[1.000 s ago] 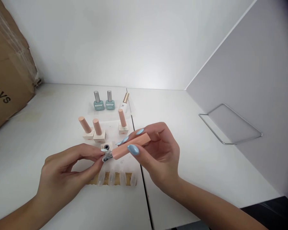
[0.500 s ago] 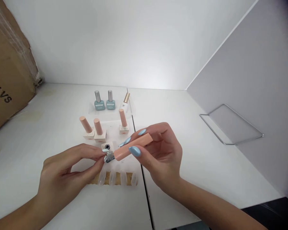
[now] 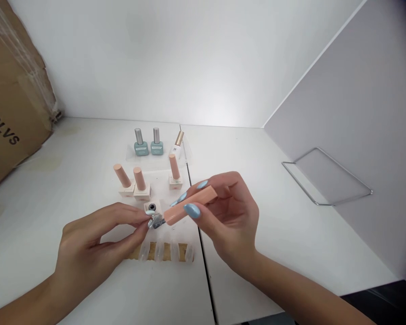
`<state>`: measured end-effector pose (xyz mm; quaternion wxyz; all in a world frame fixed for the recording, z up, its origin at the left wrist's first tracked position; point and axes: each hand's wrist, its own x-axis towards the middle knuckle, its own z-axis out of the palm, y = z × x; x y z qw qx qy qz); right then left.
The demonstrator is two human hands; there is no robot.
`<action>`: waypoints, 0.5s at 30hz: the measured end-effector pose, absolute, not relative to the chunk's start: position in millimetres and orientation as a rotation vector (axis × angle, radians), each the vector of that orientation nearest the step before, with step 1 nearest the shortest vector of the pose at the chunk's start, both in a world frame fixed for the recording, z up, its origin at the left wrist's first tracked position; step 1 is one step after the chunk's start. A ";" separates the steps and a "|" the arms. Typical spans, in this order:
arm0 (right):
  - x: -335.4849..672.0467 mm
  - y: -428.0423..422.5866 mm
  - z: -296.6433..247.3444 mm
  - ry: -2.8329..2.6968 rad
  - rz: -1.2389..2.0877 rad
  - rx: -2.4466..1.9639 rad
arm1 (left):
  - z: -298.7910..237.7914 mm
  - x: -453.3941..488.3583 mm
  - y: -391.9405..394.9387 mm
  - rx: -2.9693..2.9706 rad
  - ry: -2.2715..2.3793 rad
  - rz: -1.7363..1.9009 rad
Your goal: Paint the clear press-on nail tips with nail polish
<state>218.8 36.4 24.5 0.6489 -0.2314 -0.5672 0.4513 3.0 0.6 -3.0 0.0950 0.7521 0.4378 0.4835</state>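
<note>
My left hand (image 3: 98, 243) pinches a small false nail (image 3: 155, 220), coated in silvery grey, between thumb and fingertips. A peach-coloured polish brush cap (image 3: 191, 206) lies in the fingers of my right hand (image 3: 226, 216), tilted so its brush end points down and left. The brush meets the nail, though its bristles hardly show. Behind the left fingertips stands an uncapped polish bottle (image 3: 152, 206) with a dark ring at its neck. Below them, several clear false nails (image 3: 159, 251) sit in a row on a strip of brown cardboard (image 3: 183, 253).
Two peach-capped bottles (image 3: 142, 189) stand at the left and a third peach-capped bottle (image 3: 175, 179) at the right. Farther back are two teal bottles (image 3: 141, 148) and a white bottle with a gold cap (image 3: 177, 145). A cardboard box (image 3: 16, 90) and a wire frame (image 3: 325, 174) flank the table.
The brush cap in my right hand has shifted slightly to the right and up along the false nail. My left hand keeps the same pinch. The whole view has moved a little.
</note>
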 end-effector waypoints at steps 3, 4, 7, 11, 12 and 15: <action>218.1 35.4 25.8 -1.304 1.052 -0.515 | -0.3 5.2 1.0 2.213 1.292 1.420; 218.0 35.1 26.5 -1.294 1.065 -0.530 | 0.1 5.2 0.4 2.207 1.297 1.421; 217.8 34.9 27.9 -1.245 1.088 -0.618 | -0.7 3.2 -2.7 2.211 1.321 1.428; 218.0 36.2 26.2 -1.165 1.047 -0.681 | -3.6 0.5 -5.2 2.227 1.325 1.439; 217.9 36.5 25.6 -1.161 1.032 -0.673 | -4.0 0.4 -5.2 2.228 1.325 1.437; 216.9 36.1 25.5 -1.215 1.031 -0.620 | -2.8 1.3 -3.8 2.228 1.323 1.416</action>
